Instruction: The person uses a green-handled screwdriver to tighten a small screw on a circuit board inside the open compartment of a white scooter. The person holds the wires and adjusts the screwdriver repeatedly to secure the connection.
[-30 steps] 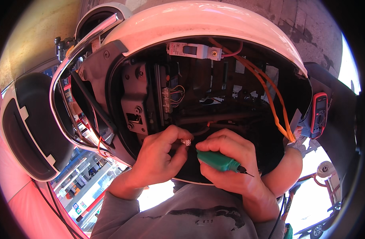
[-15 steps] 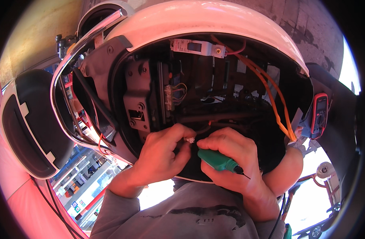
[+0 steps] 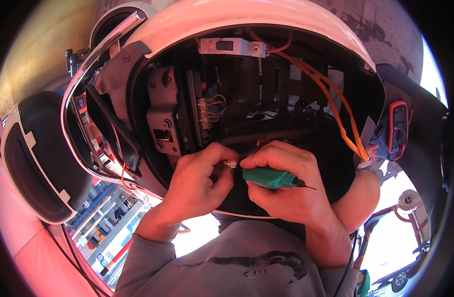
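Pinching a small pale plug (image 3: 230,164), frame centre, between thumb and forefinger of the left hand (image 3: 200,180). Wrapping the right hand (image 3: 308,171) round a green tool (image 3: 266,178), just right of centre; levelled slightly from the steeper slant of half a second ago. Pointing its thin spike rightward, away from the plug, so apparently not touching it at present. Turning both wrists inward, right fingertips close beside the plug; can't tell if also gripping a wire. Beyond: switch (image 3: 232,47), upper centre; orange cables (image 3: 359,152), right.
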Tool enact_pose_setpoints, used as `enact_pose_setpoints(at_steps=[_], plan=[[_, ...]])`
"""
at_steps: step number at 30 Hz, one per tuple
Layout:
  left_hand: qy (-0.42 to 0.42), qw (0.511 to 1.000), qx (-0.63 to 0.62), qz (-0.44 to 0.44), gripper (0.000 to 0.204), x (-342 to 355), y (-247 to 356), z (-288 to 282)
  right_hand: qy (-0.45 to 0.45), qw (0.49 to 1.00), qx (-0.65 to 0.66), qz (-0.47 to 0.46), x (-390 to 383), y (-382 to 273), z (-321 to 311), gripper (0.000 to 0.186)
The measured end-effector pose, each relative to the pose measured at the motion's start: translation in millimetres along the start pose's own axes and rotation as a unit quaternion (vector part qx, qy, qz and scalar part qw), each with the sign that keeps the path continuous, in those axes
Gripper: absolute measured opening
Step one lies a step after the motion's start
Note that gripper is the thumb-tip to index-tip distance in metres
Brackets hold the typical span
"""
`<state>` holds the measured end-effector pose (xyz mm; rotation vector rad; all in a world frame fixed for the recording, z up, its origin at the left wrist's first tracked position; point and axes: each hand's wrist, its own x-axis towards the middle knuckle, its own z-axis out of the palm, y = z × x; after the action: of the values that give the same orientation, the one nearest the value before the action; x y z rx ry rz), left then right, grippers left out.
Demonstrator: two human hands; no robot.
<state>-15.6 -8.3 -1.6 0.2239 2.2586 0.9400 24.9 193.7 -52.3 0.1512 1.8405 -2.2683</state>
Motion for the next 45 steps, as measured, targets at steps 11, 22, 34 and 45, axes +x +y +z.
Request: enact_pose_setpoints(at_steps=[11,22,34,45], plan=[[-0.004,1.000,-0.016,-0.020,0.019,0.1,3.5,-0.7,-0.007,1.000,0.000,-0.013,-3.0,0.5,0.2,0.033],[-0.010,1.000,0.004,-0.004,0.020,0.1,0.5,-0.3,-0.017,1.000,0.008,0.024,-0.1,-0.9,-2.8,0.025],[-0.020,0.999,0.015,0.020,0.022,0.3,1.8,-1.9,-0.020,0.999,0.027,0.023,3.3,1.7,-3.0,0.024],[-0.015,1.000,-0.008,0.005,0.020,-0.2,3.1,-1.7,-0.023,0.999,0.014,0.026,0.1,-3.0,-3.7,0.027]])
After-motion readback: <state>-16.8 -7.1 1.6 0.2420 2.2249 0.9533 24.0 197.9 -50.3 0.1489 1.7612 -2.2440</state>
